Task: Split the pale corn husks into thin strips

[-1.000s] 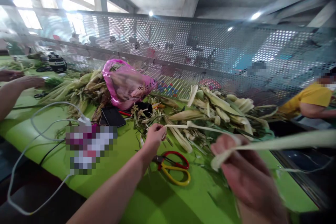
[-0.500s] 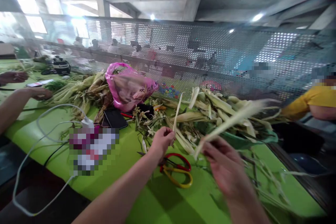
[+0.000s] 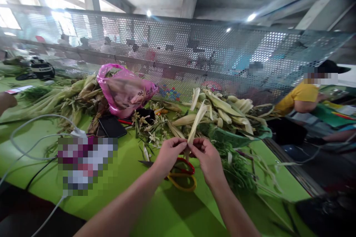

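Observation:
My left hand (image 3: 171,152) and my right hand (image 3: 208,154) meet over the green table, thumbs and fingers pinched together. Between them stands a pale, dry corn husk (image 3: 198,121), its wide end pointing up and its lower end at my fingertips. Both hands grip it low down; whether a second strip lies inside the pinch is hidden. Scissors (image 3: 183,189) with one red and one yellow handle lie on the table just beneath my hands, partly covered by them. Beyond my fingers is a heap of loose corn husks (image 3: 222,109) in a green basket (image 3: 236,136).
A pink plastic bag (image 3: 125,96) stands by more husks (image 3: 80,96). A black phone (image 3: 112,126) and white cable (image 3: 41,116) lie at left. Green sprigs (image 3: 236,170) are right of my hand. A perforated metal screen (image 3: 172,55) rises behind; a person in yellow (image 3: 299,96) sits right.
My hands have come together from apart, each having held a separate strip. The husk from my right hand now stands upright between both. The view has turned to the right.

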The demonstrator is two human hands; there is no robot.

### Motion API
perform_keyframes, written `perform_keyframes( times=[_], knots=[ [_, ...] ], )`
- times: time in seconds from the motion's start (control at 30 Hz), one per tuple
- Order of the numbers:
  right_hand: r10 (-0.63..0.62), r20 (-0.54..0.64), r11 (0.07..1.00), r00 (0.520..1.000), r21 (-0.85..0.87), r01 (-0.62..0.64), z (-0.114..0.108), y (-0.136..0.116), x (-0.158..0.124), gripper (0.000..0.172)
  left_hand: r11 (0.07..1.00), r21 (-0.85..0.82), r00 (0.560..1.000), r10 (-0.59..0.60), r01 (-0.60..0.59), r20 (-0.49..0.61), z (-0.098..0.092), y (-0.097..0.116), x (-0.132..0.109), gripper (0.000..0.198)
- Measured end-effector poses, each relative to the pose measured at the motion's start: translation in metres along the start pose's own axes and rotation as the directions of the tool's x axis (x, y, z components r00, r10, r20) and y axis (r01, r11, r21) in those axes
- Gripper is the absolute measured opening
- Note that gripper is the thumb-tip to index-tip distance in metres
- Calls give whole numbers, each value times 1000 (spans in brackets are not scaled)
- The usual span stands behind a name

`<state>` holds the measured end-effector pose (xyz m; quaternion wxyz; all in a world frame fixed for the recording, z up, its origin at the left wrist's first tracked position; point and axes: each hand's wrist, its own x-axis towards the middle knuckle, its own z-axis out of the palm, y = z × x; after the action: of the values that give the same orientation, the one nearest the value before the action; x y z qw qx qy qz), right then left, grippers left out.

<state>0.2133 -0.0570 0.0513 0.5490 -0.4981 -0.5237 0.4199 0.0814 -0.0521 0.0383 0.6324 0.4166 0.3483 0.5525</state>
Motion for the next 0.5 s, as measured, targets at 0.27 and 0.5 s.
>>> perform_keyframes(
  times=[0.27, 0.5],
  knots=[
    [-29, 31, 992, 999, -120, 32, 0, 3, 0, 41, 1000, 15, 1000, 8, -8, -10, -2, 2, 0, 27],
    [33, 134, 998, 990, -59, -26, 5, 4, -3, 42, 998, -57, 992, 22, -29, -125, -8, 7, 2, 23]
  ],
)
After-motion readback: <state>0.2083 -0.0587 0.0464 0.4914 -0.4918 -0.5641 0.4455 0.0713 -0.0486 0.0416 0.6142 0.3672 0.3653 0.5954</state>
